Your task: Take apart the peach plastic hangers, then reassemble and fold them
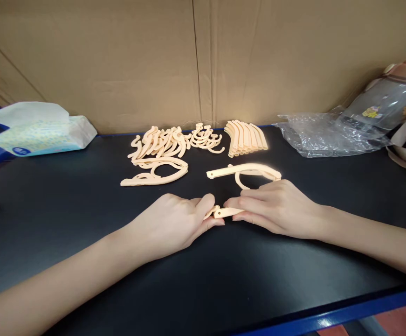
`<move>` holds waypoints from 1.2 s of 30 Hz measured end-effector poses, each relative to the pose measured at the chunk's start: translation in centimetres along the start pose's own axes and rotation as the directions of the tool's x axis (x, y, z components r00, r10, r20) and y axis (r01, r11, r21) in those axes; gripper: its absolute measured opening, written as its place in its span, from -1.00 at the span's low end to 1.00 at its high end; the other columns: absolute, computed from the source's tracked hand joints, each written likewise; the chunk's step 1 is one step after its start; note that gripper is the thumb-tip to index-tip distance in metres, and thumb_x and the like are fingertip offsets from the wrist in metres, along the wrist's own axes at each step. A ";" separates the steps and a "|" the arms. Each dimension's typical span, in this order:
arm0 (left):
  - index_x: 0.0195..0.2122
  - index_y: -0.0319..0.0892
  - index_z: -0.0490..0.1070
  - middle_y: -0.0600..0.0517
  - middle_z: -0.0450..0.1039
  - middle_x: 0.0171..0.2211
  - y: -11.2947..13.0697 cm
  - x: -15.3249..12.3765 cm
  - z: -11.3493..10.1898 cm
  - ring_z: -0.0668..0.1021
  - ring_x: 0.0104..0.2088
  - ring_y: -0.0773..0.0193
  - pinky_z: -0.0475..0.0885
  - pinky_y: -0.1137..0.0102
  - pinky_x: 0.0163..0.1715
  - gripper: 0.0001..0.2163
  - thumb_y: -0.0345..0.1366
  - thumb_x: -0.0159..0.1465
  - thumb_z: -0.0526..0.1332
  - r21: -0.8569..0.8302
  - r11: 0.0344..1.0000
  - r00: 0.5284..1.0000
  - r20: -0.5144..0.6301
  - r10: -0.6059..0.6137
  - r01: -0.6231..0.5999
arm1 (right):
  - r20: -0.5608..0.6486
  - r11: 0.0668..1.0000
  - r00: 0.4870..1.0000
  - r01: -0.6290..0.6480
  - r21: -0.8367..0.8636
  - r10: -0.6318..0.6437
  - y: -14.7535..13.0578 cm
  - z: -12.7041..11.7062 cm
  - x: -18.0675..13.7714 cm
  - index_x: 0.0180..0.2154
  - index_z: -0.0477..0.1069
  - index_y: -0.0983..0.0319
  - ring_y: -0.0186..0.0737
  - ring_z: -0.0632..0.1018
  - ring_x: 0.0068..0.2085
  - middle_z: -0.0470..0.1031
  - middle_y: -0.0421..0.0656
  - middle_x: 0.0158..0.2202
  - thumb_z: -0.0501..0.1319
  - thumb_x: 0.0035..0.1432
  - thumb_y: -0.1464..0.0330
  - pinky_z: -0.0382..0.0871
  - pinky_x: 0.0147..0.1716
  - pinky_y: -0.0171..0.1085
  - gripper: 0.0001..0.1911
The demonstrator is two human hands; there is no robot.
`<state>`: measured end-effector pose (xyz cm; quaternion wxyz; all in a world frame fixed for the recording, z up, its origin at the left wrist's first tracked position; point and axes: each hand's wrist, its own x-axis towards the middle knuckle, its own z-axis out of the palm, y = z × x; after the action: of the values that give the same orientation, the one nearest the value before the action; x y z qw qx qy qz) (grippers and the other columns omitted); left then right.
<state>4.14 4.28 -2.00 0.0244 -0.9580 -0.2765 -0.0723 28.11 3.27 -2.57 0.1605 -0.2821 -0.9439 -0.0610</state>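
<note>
My left hand (pixel 185 219) pinches a small curved cream plastic piece (pixel 208 214) between thumb and fingers; most of it is hidden. Against it sits the end of a hanger arm (pixel 225 213) with a small round hole, which my right hand (pixel 272 205) grips. The two pieces meet between my fingertips, low over the black table. Just beyond my right hand lies a folded plastic hanger (pixel 243 171), its lower part partly covered by the fingers. Another folded hanger (pixel 169 175) rests farther left, beyond my left hand.
Along the back lie a heap of curved hanger arms (pixel 164 142), several loose hooks (pixel 204 138) and a neat row of arms (pixel 246 136). A tissue pack (pixel 45 135) stands left; crumpled clear plastic (pixel 325 135) and a bottle (pixel 384 100) are right. Cardboard (pixel 119 60) walls the back.
</note>
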 end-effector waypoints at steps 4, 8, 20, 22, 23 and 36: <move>-0.42 -0.12 0.10 0.15 0.26 -0.66 0.0 -0.2 0.0 0.39 -0.70 0.29 -0.03 0.41 -0.68 -0.66 -0.15 0.47 -0.22 0.095 0.995 0.999 -0.002 0.041 -0.040 | 0.061 0.994 0.998 -0.039 0.103 0.032 0.0 -0.1 0.0 -0.06 0.44 0.18 -0.39 0.46 -0.49 0.53 -0.21 -0.37 -0.11 0.43 0.24 0.15 -0.51 -0.38 -0.62; -0.42 -0.13 0.12 0.12 0.31 -0.61 -0.1 -0.3 -0.1 0.43 -0.67 0.29 -0.02 0.38 -0.67 -0.66 -0.17 0.47 -0.21 0.181 0.981 0.997 0.026 0.068 -0.071 | 0.075 0.987 0.996 -0.048 0.152 0.037 0.0 -0.1 0.0 -0.06 0.44 0.19 -0.38 0.47 -0.48 0.52 -0.20 -0.37 -0.10 0.42 0.24 0.16 -0.50 -0.39 -0.62; -0.48 -0.14 0.17 0.14 0.23 -0.65 0.3 -0.2 -0.4 0.33 -0.70 0.32 0.10 0.38 -0.64 -0.65 -0.22 0.46 -0.13 0.412 0.899 0.967 -0.127 0.220 -0.150 | 0.105 0.933 0.994 -0.079 0.352 0.044 0.0 -0.6 0.1 -0.10 0.47 0.21 -0.37 0.48 -0.41 0.55 -0.23 -0.37 0.01 0.38 0.31 0.20 -0.42 -0.39 -0.73; -0.47 -0.14 0.17 0.15 0.22 -0.64 0.3 -0.3 -0.4 0.33 -0.69 0.34 0.11 0.39 -0.63 -0.66 -0.23 0.46 -0.11 0.414 0.899 0.959 -0.168 0.228 -0.141 | 0.093 0.934 0.994 -0.080 0.349 0.050 0.1 -0.6 0.1 -0.11 0.48 0.21 -0.38 0.46 -0.43 0.53 -0.23 -0.40 0.01 0.38 0.30 0.20 -0.43 -0.39 -0.72; -0.47 -0.15 0.17 0.16 0.22 -0.64 0.3 -0.3 -0.4 0.33 -0.68 0.34 0.11 0.39 -0.63 -0.67 -0.24 0.46 -0.11 0.417 0.899 0.955 -0.188 0.229 -0.134 | 0.085 0.935 0.995 -0.078 0.346 0.051 0.1 -0.7 0.1 -0.11 0.48 0.21 -0.38 0.46 -0.44 0.52 -0.23 -0.41 0.01 0.38 0.30 0.19 -0.43 -0.40 -0.71; -0.45 -0.15 0.19 0.15 0.22 -0.62 0.5 -0.2 -0.4 0.34 -0.67 0.31 0.15 0.38 -0.64 -0.73 -0.29 0.42 -0.05 0.432 0.893 0.953 -0.198 0.231 -0.127 | 0.044 0.968 0.999 -0.035 0.249 0.024 0.4 -0.4 -0.1 -0.05 0.47 0.18 -0.36 0.49 -0.46 0.54 -0.21 -0.42 -0.02 0.40 0.30 0.17 -0.48 -0.38 -0.68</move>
<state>4.20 3.66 -1.61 0.2674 -0.9361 -0.1905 -0.1266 28.47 3.45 -2.20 0.1765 -0.2748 -0.9428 0.0665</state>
